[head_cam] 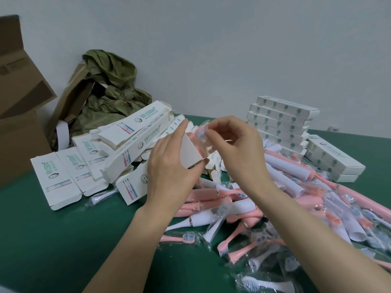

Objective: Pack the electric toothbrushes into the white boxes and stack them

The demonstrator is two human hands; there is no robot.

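My left hand [169, 163] grips an open white box [191, 154] above the green table. My right hand [237, 144] pinches a clear-wrapped pink brush head [201, 134] whose lower end sits in the box's open mouth. Loose pink and white toothbrush handles [213, 208] and bagged brush heads [232, 246] lie in a heap under and right of my hands. Several closed white boxes form a stack [279, 123] at the back right. Empty flat white boxes [88, 163] printed WISDENT lie piled to the left.
Brown cardboard cartons [19, 115] stand at the far left with a crumpled olive-green bag [110, 89] behind the empty boxes. Two more closed boxes [334, 159] lie at the right. Bare green tabletop [63, 240] spreads at the front left.
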